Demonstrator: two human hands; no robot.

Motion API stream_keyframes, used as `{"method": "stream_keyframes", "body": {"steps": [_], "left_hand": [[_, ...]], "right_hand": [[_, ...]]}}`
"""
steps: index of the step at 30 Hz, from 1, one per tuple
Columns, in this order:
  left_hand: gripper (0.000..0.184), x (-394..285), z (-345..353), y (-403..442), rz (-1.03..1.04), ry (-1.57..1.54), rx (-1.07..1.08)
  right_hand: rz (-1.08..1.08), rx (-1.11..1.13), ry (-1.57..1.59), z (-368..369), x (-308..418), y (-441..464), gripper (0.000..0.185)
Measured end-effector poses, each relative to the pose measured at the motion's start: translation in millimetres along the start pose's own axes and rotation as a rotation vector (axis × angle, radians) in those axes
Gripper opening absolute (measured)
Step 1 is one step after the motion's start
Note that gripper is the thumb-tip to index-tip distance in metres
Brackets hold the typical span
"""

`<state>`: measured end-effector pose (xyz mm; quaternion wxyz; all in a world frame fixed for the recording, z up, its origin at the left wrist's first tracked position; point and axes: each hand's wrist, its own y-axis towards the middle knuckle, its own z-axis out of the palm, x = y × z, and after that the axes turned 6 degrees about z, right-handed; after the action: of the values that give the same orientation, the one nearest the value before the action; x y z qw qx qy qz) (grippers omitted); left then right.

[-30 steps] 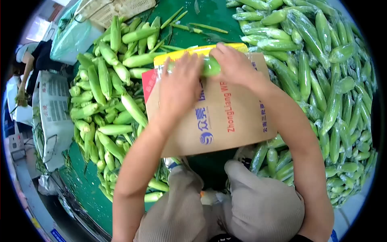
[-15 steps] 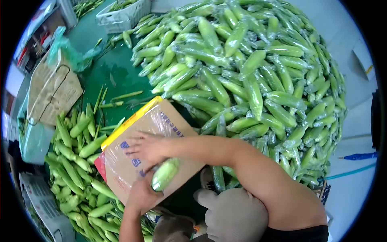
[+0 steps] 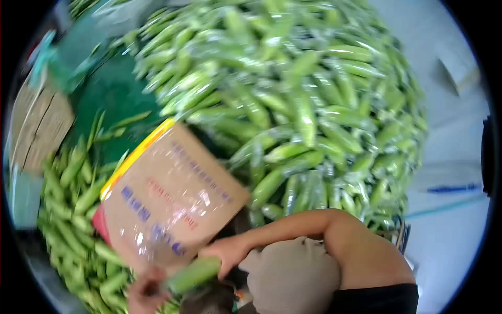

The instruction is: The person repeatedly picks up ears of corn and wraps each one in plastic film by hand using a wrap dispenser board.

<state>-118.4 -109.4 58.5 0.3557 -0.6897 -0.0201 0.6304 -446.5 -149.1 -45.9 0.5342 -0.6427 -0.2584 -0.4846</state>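
A green corn cob (image 3: 194,275) is low in the view, just below the near edge of a printed cardboard box (image 3: 172,196). My right hand (image 3: 228,253) grips the cob's right end. At its left end is my left hand (image 3: 148,289), whose fingers are smeared by motion, so their hold cannot be made out. Clear film with glossy creases covers the box top, and a yellow strip (image 3: 137,157) runs along the box's far left edge.
A large heap of film-wrapped corn (image 3: 314,115) spreads beyond and right of the box. Unwrapped corn (image 3: 68,209) lies on the left. Green floor (image 3: 117,86) shows at upper left, near a carton (image 3: 42,123). A light floor (image 3: 444,152) lies at right.
The view has swung toward the wrapped heap. Both hands have moved off the box top toward my body with the cob, and my right hand has gone from lying spread to gripping it.
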Motion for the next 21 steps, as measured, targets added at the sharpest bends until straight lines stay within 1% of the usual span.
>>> {"method": "stream_keyframes", "body": {"steps": [1, 2, 3, 4, 5, 6, 7, 8, 9, 10, 11, 13, 14, 16, 18, 19, 20, 21], "left_hand": [[0.040, -16.0, -1.3, -3.9, 0.151, 0.012, -0.276], [0.027, -21.8, 5.8, 2.8, 0.421, 0.104, -0.441], [0.018, -10.5, 18.8, 18.3, 0.487, 0.049, -0.744], [0.019, -7.0, 29.3, 42.3, 0.579, 0.052, -0.907], [0.020, -15.0, 44.6, 58.2, 0.713, 0.119, -0.946], [0.021, -24.8, 56.6, 69.3, 0.900, 0.214, -0.888], [0.022, -35.5, 69.2, 76.1, 1.123, 0.324, -0.746], [0.023, -43.8, 78.8, 76.8, 1.321, 0.413, -0.554], [0.024, -48.9, 88.1, 75.5, 1.449, 0.478, -0.383], [0.026, -50.5, 97.0, 72.0, 1.527, 0.516, -0.258], [0.027, -49.8, 105.5, 69.7, 1.563, 0.542, -0.193], [0.025, -50.8, 117.0, 62.9, 1.598, 0.498, -0.241], [0.025, -54.5, 119.2, 61.3, 1.609, 0.505, -0.224], [0.025, -67.1, 116.7, 58.6, 1.645, 0.525, -0.172], [0.030, -59.4, 103.6, 64.2, 1.352, 0.163, -0.266], [0.034, -58.7, 91.2, 63.7, 1.152, -0.078, -0.311], [0.039, -58.1, 78.8, 63.2, 0.969, -0.354, -0.369], [0.044, -58.8, 64.9, 60.2, 0.716, -0.684, -0.417]], "right_hand": [[-0.054, -0.048, 0.155, -0.3, -2.6, 2.6, 0.076], [-0.069, -0.066, 0.181, -0.6, 5.2, 5.9, 0.083], [-0.090, -0.067, 0.197, -6.1, 11.3, 12.6, 0.090], [-0.219, -0.112, 0.242, -3.9, 11.8, 22.4, 0.093], [-0.366, -0.258, 0.191, -5.7, 34.7, 22.4, 0.100], [-0.434, -0.165, 0.782, -2.3, 52.0, 36.8, 0.096], [-0.427, -0.334, 1.093, -2.6, 69.1, 43.5, 0.088], [-0.478, -0.027, 1.553, -29.9, 36.6, 52.2, 0.073], [-0.265, -0.356, 1.608, -46.6, 48.3, 51.2, 0.064], [-0.175, -0.342, 1.376, -47.4, 57.1, 44.9, 0.063], [-0.105, -0.333, 1.146, -44.5, 62.4, 38.9, 0.061], [-0.107, -0.269, 0.708, -24.3, 65.8, 35.1, 0.058], [-0.106, -0.237, 0.500, -17.8, 65.0, 33.3, 0.057], [-0.257, 0.068, 0.501, -28.2, 57.8, 35.4, 0.058], [-0.284, 0.358, 0.558, -29.9, 55.2, 34.2, 0.059], [-0.231, 0.499, 0.622, -24.0, 53.3, 28.5, 0.065], [-0.175, 0.639, 0.688, -16.7, 50.5, 21.4, 0.075], [-0.191, 0.611, 0.724, -12.8, 46.7, 20.2, 0.090]]}}
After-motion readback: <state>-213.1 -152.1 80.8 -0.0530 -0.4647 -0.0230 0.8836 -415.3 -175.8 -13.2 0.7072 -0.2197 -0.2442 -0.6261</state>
